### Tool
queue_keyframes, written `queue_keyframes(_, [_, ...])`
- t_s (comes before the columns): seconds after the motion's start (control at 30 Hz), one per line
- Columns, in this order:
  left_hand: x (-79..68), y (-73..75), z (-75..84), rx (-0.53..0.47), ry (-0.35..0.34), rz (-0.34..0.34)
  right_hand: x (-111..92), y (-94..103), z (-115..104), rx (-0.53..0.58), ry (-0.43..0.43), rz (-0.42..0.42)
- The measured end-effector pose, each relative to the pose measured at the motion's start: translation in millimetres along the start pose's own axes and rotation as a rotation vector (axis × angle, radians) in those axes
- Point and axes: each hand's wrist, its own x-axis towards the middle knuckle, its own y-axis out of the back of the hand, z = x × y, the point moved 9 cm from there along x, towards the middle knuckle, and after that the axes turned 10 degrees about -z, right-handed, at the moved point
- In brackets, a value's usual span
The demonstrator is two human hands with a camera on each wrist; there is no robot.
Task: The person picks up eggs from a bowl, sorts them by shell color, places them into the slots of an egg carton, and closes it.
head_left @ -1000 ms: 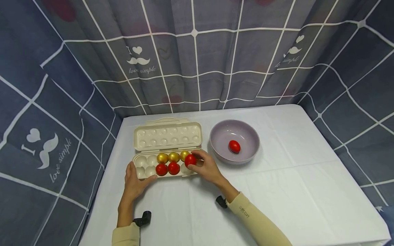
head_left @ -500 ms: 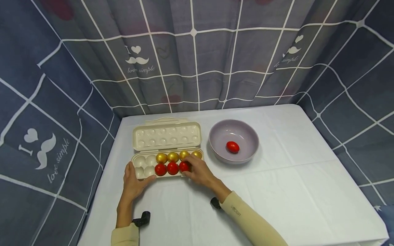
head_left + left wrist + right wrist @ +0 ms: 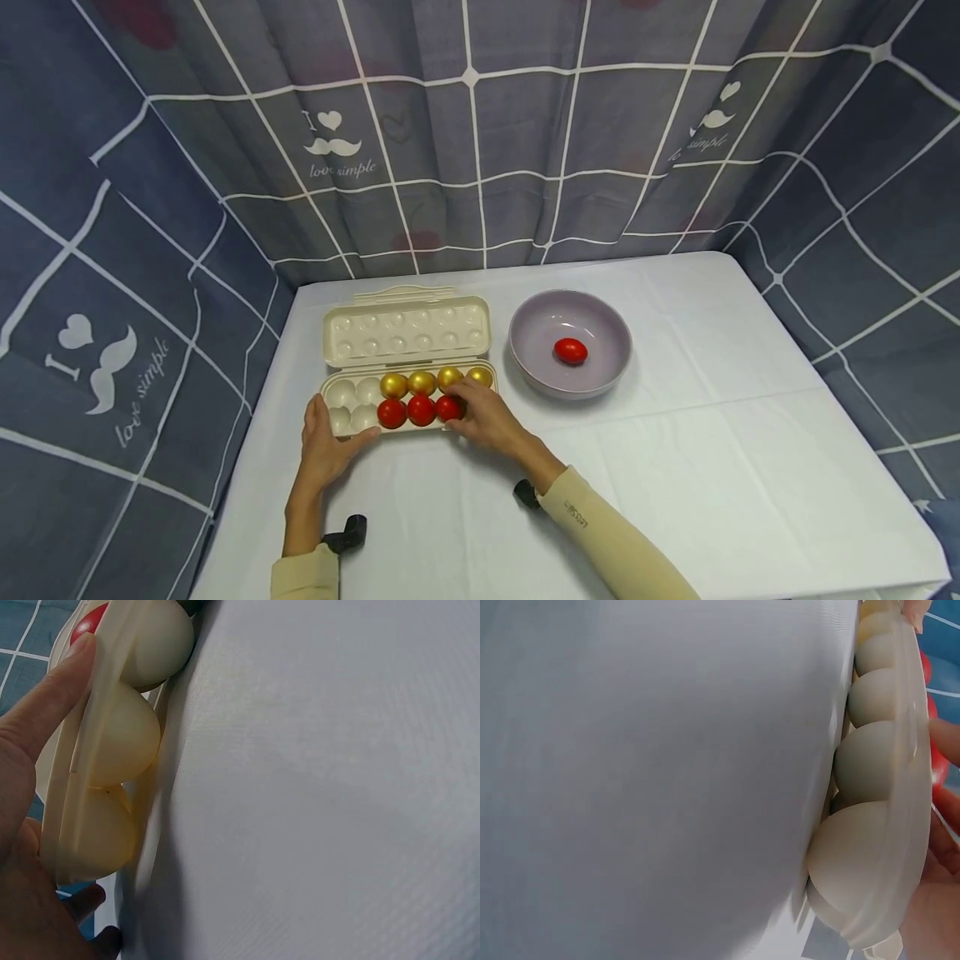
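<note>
A cream plastic egg carton lies open on the table, its lid folded back. My left hand grips the carton's left end, thumb along the front rim and fingers at the side. Several gold eggs fill part of the back row. Two red eggs sit side by side in the front row. Just right of them, my right hand holds another red egg in its cup, partly covering it. The right wrist view shows the carton's front wall and only parts of the fingers.
Right of the carton stands a mauve bowl with one red egg in it. A white cloth covers the table. Dark checked curtains enclose the back and both sides.
My right hand has moved left and down, bringing its red egg from above the carton into the front row. The egg in the bowl has shifted slightly. My left hand stays on the carton.
</note>
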Motion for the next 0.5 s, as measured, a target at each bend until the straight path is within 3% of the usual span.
queue_keyframes(0.5, [-0.5,-0.4,-1.5,-0.012,-0.012,0.009,-2.3,1.5,5.9,0.123,0.016,0.014])
